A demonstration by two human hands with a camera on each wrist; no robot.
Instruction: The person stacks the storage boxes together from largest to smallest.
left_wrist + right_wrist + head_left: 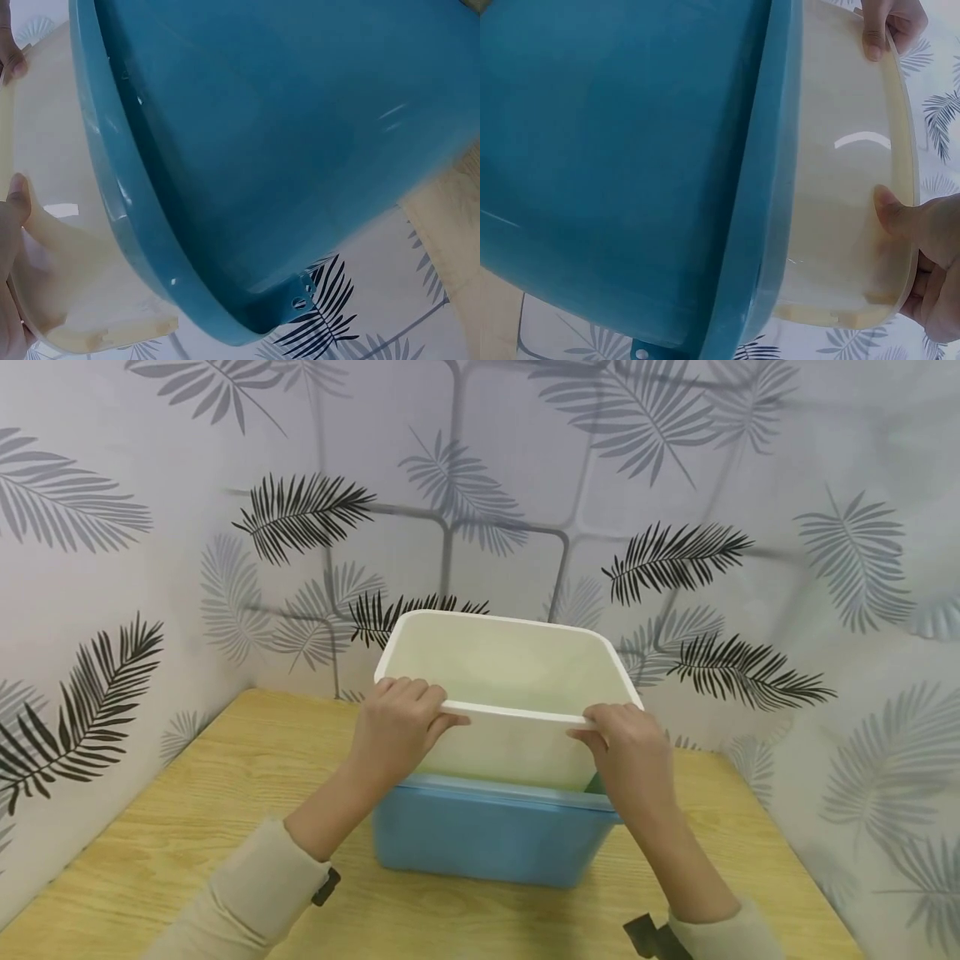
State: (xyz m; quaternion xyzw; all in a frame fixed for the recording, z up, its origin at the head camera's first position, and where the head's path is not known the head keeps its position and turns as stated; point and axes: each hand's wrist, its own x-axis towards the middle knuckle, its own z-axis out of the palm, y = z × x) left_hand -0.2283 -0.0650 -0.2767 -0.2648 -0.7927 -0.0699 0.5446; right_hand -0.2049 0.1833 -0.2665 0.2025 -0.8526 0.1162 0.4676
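A cream plastic bin (517,747) with a white rim stands partly inside a blue plastic bin (487,835), its upper part above the blue rim. My left hand (397,722) grips the near rim of the cream bin toward its left corner, thumb on the outer wall. Toward the right corner, my right hand (633,756) holds the same rim in the same way. Both wrist views show the blue wall (285,135) close up, with the cream wall (840,157) rising out of it. The cream bin's lower part is hidden inside the blue one.
Under the bins is a wood-grain table (217,785). Behind it and at both sides rises a pale wall covering (517,452) with grey and black leaf prints. A perforated tab (300,300) juts from the blue bin's end.
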